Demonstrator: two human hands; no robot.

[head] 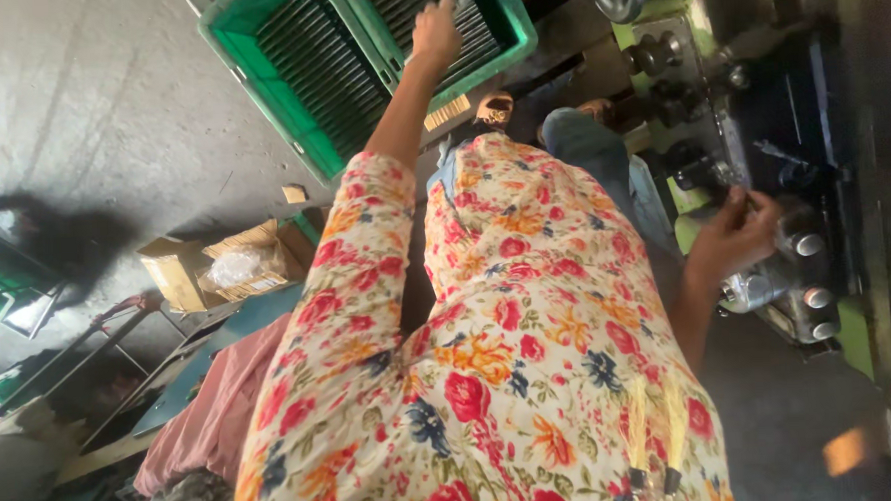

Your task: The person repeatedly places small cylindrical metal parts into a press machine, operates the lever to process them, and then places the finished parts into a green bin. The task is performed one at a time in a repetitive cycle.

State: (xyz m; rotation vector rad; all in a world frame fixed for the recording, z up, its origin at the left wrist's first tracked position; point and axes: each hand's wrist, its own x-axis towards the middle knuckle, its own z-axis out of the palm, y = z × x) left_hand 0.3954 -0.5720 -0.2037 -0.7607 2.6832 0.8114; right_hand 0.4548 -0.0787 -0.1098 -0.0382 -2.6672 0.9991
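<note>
My left hand [434, 31] reaches forward into a green plastic crate [256, 28] filled with several dark metal rods [322, 70]. Its fingers curl down onto the rods, and whether they grip one is hidden by the back of the hand. My right hand [733, 233] is at the dark machine [792, 155] on the right. Its fingers are pinched around a small metal piece next to round silver fittings [808, 245]. My floral garment [510, 358] fills the middle of the view.
A second green crate compartment [501, 23] lies next to the first. An open cardboard box [231, 265] with a plastic bag stands on the concrete floor at left. A pink cloth [212, 411] and a metal frame [119, 345] lie at lower left. My sandalled foot [494, 108] shows near the crate.
</note>
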